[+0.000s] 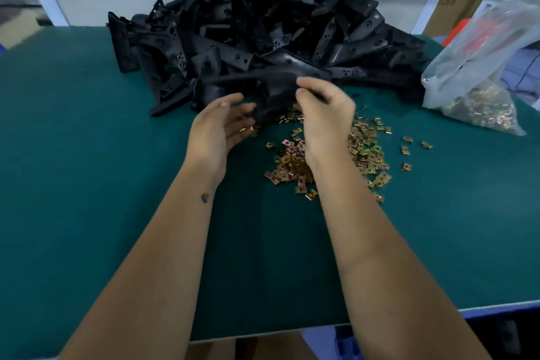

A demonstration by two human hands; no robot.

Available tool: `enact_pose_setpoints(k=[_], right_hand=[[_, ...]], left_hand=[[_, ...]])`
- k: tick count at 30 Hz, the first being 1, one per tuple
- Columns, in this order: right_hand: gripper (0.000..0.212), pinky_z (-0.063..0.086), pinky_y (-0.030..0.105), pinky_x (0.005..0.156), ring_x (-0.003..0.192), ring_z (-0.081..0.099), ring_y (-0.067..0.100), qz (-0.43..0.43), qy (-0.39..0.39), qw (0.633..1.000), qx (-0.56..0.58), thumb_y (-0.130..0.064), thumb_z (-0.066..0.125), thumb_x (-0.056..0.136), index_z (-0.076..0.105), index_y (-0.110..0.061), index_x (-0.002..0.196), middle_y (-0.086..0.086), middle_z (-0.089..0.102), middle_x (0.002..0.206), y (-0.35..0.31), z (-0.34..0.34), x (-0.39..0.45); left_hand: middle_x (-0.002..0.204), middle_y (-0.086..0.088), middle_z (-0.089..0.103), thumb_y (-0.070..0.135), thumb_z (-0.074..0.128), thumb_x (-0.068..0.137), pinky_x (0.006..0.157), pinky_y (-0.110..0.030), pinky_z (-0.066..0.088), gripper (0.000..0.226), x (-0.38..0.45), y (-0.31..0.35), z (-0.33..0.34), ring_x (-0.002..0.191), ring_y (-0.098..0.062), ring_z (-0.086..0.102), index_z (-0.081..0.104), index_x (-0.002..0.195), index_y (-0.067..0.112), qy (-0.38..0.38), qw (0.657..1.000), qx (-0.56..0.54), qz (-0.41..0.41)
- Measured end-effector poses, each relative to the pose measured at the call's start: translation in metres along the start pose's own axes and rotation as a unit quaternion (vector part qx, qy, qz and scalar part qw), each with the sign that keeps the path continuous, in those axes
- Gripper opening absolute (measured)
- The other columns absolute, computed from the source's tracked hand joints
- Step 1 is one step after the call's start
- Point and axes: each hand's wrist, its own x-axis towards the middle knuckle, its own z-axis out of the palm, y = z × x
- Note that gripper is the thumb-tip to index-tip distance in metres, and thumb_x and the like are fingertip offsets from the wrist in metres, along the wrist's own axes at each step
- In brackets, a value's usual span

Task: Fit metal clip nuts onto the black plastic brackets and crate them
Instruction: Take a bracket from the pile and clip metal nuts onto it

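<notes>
A long black moulded plastic bracket (263,85) is being held just above the green mat-covered table (87,155), near the middle of the surface and just in front of the heap it presumably came from. The right hand (324,114) is gripping its right end from above, fingers curled round the plastic, probably to steady it for a nut. The left hand (217,128) is hovering beside the bracket's lower end with fingers loosely spread, and something small and golden is showing at its fingertips, though whether it is pinching a nut cannot be told. The loose scatter of small brass-coloured metal clip nuts (362,152) is lying directly under the hands, within easy reach. The big pile of black plastic brackets (263,17) is sitting against the far edge, and a clear plastic bag of more clip nuts (479,108) is slumping at the right edge. No crate is showing.
</notes>
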Motion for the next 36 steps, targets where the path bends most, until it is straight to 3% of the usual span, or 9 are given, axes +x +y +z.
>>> enact_pose_setpoints(k=[6,10,14,16,19,23,27,30,36], right_hand=[[0.022,0.048,0.018,0.064,0.07,0.059,0.005,-0.086,-0.112,0.982,-0.126,-0.002,0.063,0.08,0.063,-0.024,0.078,-0.007,0.064,0.08,0.011,0.007,-0.02],[0.017,0.054,0.026,0.057,0.065,0.066,0.015,0.023,-0.142,0.99,0.007,0.003,0.056,0.084,0.06,-0.013,0.08,0.001,0.065,0.074,0.009,0.01,-0.021],[0.018,0.05,0.025,0.05,0.057,0.066,0.02,0.101,-0.201,0.972,0.064,0.006,0.05,0.086,0.061,-0.006,0.08,0.008,0.068,0.068,0.008,0.012,-0.02],[0.018,0.049,0.026,0.048,0.056,0.065,0.022,0.108,-0.226,0.967,0.049,0.006,0.049,0.085,0.061,-0.005,0.079,0.013,0.068,0.069,0.008,0.013,-0.021],[0.017,0.047,0.025,0.045,0.053,0.064,0.024,0.125,-0.251,0.958,0.061,0.005,0.047,0.086,0.058,-0.003,0.077,0.009,0.066,0.062,0.007,0.011,-0.021],[0.021,0.046,0.023,0.043,0.048,0.062,0.025,0.152,-0.291,0.94,0.087,0.003,0.038,0.089,0.057,-0.002,0.081,0.012,0.067,0.063,0.004,0.009,-0.021],[0.017,0.049,0.03,0.053,0.061,0.067,0.021,0.008,-0.249,0.956,-0.157,-0.012,0.047,0.09,0.063,-0.015,0.084,0.002,0.07,0.078,0.006,0.005,-0.021],[0.014,0.052,0.035,0.066,0.079,0.062,0.017,-0.123,-0.219,0.888,-0.386,-0.023,0.053,0.085,0.067,-0.023,0.088,-0.007,0.067,0.085,0.009,0.002,-0.022],[0.025,0.04,0.036,0.093,0.108,0.051,0.027,-0.166,-0.259,0.77,-0.559,-0.034,0.062,0.085,0.073,-0.022,0.104,0.001,0.066,0.103,0.015,0.001,-0.021]], left_hand=[[0.098,0.01,0.075,0.016,0.053,0.101,0.075,-0.029,0.058,0.019,-0.005,0.003,-0.004,0.095,-0.018,0.068,0.07,0.108,0.021,-0.028,0.998,-0.055,-0.002],[0.11,0.009,0.074,0.041,0.049,0.1,0.067,-0.024,0.055,0.03,-0.008,0.01,-0.013,0.082,-0.012,0.07,0.071,0.111,0.023,-0.094,0.979,-0.174,-0.054],[0.106,-0.006,0.066,0.003,0.05,0.1,0.082,-0.032,0.056,0.012,-0.003,0.005,-0.01,0.091,-0.016,0.065,0.055,0.108,0.009,-0.064,0.989,-0.13,0.004],[0.118,-0.017,0.056,-0.004,0.048,0.099,0.094,-0.044,0.05,0.032,-0.002,0.002,-0.008,0.106,-0.028,0.056,0.044,0.13,0.003,-0.065,0.991,-0.118,0.016],[0.123,-0.02,0.056,-0.001,0.05,0.1,0.072,-0.037,0.051,0.056,-0.004,0.004,-0.009,0.099,-0.03,0.055,0.027,0.15,0.01,-0.096,0.986,-0.137,-0.001],[0.088,-0.009,0.063,-0.002,0.052,0.098,0.062,-0.033,0.052,0.021,-0.005,0.002,-0.005,0.069,-0.019,0.062,0.047,0.116,0.008,-0.057,0.992,-0.112,0.019],[0.083,0.002,0.061,0.007,0.061,0.097,0.066,-0.024,0.054,0.012,0.0,0.003,-0.011,0.058,-0.006,0.055,0.06,0.092,0.017,0.036,0.994,-0.094,0.032],[0.082,0.003,0.058,0.007,0.062,0.096,0.069,-0.023,0.054,0.017,0.002,0.002,-0.015,0.059,-0.006,0.052,0.063,0.087,0.021,0.057,0.993,-0.098,0.031],[0.085,0.003,0.06,0.006,0.064,0.095,0.068,-0.022,0.054,0.021,-0.001,0.002,-0.013,0.066,-0.009,0.051,0.062,0.085,0.024,0.06,0.993,-0.098,0.027]])
